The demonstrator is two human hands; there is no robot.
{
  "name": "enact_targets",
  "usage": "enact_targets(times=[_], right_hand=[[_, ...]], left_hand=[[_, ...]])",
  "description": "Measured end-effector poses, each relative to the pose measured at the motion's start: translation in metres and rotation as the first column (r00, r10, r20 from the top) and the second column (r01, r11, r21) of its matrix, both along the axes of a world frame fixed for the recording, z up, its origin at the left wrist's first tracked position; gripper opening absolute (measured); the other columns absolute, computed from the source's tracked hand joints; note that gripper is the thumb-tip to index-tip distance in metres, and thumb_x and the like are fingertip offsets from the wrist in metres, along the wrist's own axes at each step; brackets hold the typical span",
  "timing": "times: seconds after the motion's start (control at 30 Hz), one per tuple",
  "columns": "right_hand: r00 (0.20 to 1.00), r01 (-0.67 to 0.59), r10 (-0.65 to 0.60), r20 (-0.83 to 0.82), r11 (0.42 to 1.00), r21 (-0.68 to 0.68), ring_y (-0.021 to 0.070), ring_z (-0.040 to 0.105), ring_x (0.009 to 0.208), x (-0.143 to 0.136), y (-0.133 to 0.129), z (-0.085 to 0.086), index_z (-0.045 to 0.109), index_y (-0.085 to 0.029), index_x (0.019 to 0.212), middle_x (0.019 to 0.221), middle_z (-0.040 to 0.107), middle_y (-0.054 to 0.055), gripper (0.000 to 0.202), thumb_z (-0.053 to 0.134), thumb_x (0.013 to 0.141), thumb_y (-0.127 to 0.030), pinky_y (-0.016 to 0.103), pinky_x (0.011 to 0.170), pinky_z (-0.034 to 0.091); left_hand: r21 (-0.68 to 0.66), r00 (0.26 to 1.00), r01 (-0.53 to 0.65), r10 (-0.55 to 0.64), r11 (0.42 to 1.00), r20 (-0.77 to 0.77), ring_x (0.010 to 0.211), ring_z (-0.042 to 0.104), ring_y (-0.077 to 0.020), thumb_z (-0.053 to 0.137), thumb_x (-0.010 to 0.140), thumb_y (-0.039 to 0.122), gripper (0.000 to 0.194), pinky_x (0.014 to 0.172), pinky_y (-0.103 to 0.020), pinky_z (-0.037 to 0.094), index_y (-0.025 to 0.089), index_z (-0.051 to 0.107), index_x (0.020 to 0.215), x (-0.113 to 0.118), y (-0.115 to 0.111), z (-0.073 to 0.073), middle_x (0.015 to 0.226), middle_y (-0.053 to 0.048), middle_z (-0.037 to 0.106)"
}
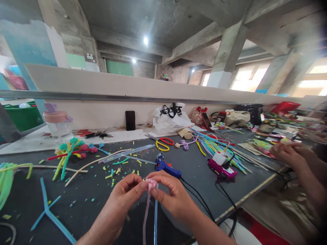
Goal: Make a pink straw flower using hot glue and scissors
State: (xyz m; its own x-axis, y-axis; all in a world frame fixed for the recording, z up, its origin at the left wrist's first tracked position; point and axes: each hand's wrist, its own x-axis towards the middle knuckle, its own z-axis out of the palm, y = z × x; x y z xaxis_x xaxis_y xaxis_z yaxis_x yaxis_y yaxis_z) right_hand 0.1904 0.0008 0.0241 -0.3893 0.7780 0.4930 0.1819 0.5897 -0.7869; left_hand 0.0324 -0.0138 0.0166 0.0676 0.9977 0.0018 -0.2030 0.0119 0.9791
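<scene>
Between my two hands is a small pink pipe-cleaner flower [151, 184] on a long pale pink stem [146, 217] that hangs down toward me. My left hand [127, 194] pinches the flower's left side with thumb and forefinger. From the other side, my right hand [171, 192] grips it the same way, fingers curled over the top. A thin blue translucent stick [155, 221] runs down just under my right hand; whether the hand touches it I cannot tell. Beyond my hands a blue glue gun [168, 169] lies on the dark table.
Orange and yellow scissors [163, 144], clear glue sticks [127, 154] and many green scraps lie ahead. Finished coloured flowers [74, 149] and a blue branched stem [46, 208] are leftward. A purple power strip [222, 169] with cables sits right, near another person's hands [288, 153].
</scene>
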Motion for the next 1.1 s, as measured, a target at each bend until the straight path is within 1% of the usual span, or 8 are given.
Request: enact_targets(times=[0.23, 0.33, 0.43, 0.53, 0.67, 0.8, 0.97, 1.1], right_hand=[[0.997, -0.033, 0.029, -0.069, 0.998, -0.046, 0.0187, 0.061, 0.091, -0.001, 0.001, -0.003, 0.069, -0.021, 0.093, 0.096, 0.067, 0.007, 0.015, 0.063, 0.081, -0.027, 0.033, 0.084, 0.047], [0.991, -0.052, 0.032, -0.133, 0.986, -0.155, 0.0194, 0.061, 0.093, 0.000, 0.002, -0.006, 0.070, -0.021, 0.092, 0.098, 0.067, 0.006, 0.017, 0.064, 0.080, -0.030, 0.034, 0.086, 0.046], [0.979, -0.090, 0.032, -0.201, 0.954, -0.286, 0.0201, 0.060, 0.095, 0.001, 0.001, -0.007, 0.070, -0.022, 0.092, 0.100, 0.067, 0.005, 0.019, 0.065, 0.080, -0.035, 0.034, 0.087, 0.045], [0.966, -0.126, 0.034, -0.256, 0.927, -0.353, 0.0204, 0.060, 0.095, 0.001, 0.000, -0.007, 0.070, -0.022, 0.092, 0.102, 0.066, 0.005, 0.020, 0.066, 0.078, -0.036, 0.034, 0.086, 0.045], [0.962, -0.133, 0.033, -0.272, 0.924, -0.358, 0.0205, 0.059, 0.096, 0.000, 0.000, -0.006, 0.071, -0.022, 0.091, 0.102, 0.065, 0.006, 0.020, 0.066, 0.078, -0.037, 0.034, 0.086, 0.045], [0.969, -0.111, 0.029, -0.244, 0.939, -0.326, 0.0202, 0.059, 0.095, -0.001, 0.001, -0.006, 0.071, -0.022, 0.090, 0.101, 0.066, 0.006, 0.020, 0.066, 0.078, -0.036, 0.034, 0.087, 0.045], [0.977, -0.070, 0.005, -0.214, 0.953, -0.296, 0.0207, 0.060, 0.093, -0.003, 0.000, -0.005, 0.072, -0.022, 0.087, 0.098, 0.067, 0.006, 0.021, 0.066, 0.077, -0.039, 0.035, 0.087, 0.046], [0.979, -0.050, -0.014, -0.202, 0.950, -0.308, 0.0215, 0.061, 0.093, -0.004, -0.001, -0.008, 0.071, -0.021, 0.089, 0.097, 0.068, 0.006, 0.023, 0.065, 0.078, -0.040, 0.036, 0.086, 0.045]], left_hand=[[-0.022, 1.000, 0.000, 0.000, 1.000, 0.010, 0.052, 0.030, -0.0082, 0.071, 0.066, 0.044, 0.034, 0.048, -0.019, 0.023, 0.016, 0.054, 0.057, 0.002, -0.002, -0.002, 0.052, 0.006, 0.041], [-0.024, 0.997, 0.045, -0.043, 0.999, 0.064, 0.053, 0.031, -0.0083, 0.066, 0.072, 0.043, 0.031, 0.049, -0.019, 0.025, 0.016, 0.056, 0.063, 0.000, 0.000, -0.009, 0.055, 0.005, 0.042], [-0.029, 0.982, 0.109, -0.103, 0.994, 0.157, 0.056, 0.035, -0.0090, 0.063, 0.076, 0.041, 0.027, 0.052, -0.020, 0.028, 0.016, 0.058, 0.071, -0.002, 0.001, -0.015, 0.060, 0.004, 0.046], [-0.053, 0.978, 0.120, -0.109, 0.991, 0.178, 0.055, 0.035, -0.0085, 0.065, 0.074, 0.041, 0.028, 0.052, -0.019, 0.028, 0.015, 0.056, 0.068, -0.001, 0.001, -0.015, 0.059, 0.004, 0.046], [-0.054, 0.982, 0.121, -0.112, 0.991, 0.149, 0.053, 0.032, -0.0075, 0.068, 0.072, 0.040, 0.031, 0.050, -0.018, 0.025, 0.015, 0.053, 0.061, 0.000, -0.001, -0.012, 0.055, 0.006, 0.043], [-0.030, 0.984, 0.126, -0.121, 0.992, 0.132, 0.054, 0.031, -0.0077, 0.067, 0.073, 0.038, 0.029, 0.051, -0.018, 0.026, 0.015, 0.053, 0.061, 0.001, -0.001, -0.011, 0.056, 0.006, 0.042], [-0.029, 0.992, 0.094, -0.092, 0.995, 0.084, 0.055, 0.032, -0.0081, 0.067, 0.073, 0.040, 0.028, 0.051, -0.018, 0.026, 0.016, 0.057, 0.063, 0.001, 0.000, -0.013, 0.057, 0.005, 0.042], [0.017, 0.998, 0.037, -0.038, 0.999, 0.043, 0.055, 0.034, -0.0083, 0.068, 0.071, 0.039, 0.027, 0.051, -0.018, 0.028, 0.016, 0.059, 0.062, 0.002, 0.000, -0.015, 0.057, 0.005, 0.045]])
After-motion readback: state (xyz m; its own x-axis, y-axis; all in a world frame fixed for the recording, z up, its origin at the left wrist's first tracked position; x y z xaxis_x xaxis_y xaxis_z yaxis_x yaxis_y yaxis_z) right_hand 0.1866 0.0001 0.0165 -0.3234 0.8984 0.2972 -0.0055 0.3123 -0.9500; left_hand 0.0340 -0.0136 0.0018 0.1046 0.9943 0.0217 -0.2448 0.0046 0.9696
